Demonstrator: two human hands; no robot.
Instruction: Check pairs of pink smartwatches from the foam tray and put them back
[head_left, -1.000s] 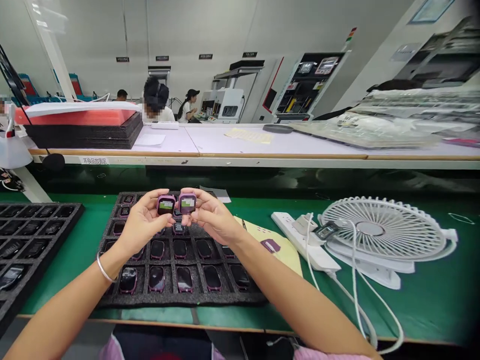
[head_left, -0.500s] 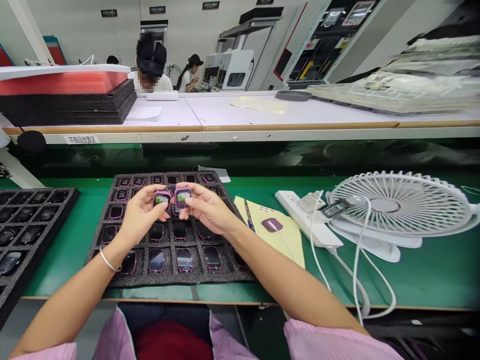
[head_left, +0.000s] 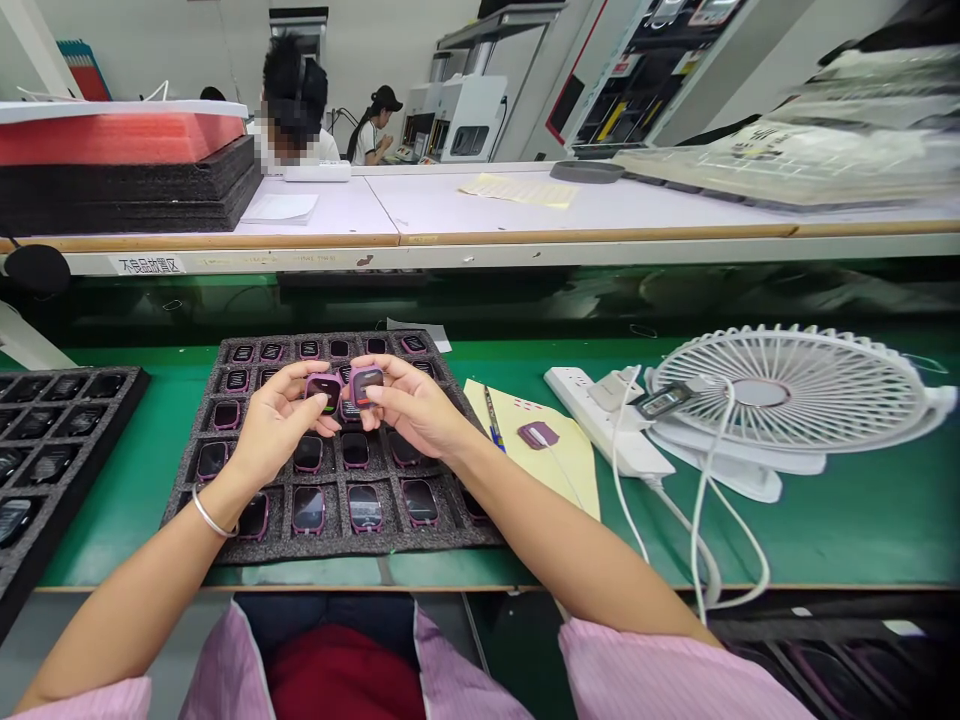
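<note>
My left hand (head_left: 274,425) pinches a small purple watch body (head_left: 322,391) with a dark screen. My right hand (head_left: 411,405) pinches a second purple watch body (head_left: 364,385) right beside it. Both are held just above a black foam tray (head_left: 196,505) whose pockets hold several more purple watch bodies. A silver bangle sits on my left wrist.
Another black tray (head_left: 45,450) lies at the left. To the right lie a yellow sheet (head_left: 570,470) with a pen and a purple part, a white power strip (head_left: 607,435) with cables, and a white fan (head_left: 780,400). Other people work behind the white bench (head_left: 525,215).
Both hands have lowered the two watch bodies toward the tray and their lit green screens have turned dark. The camera has tilted downward.
</note>
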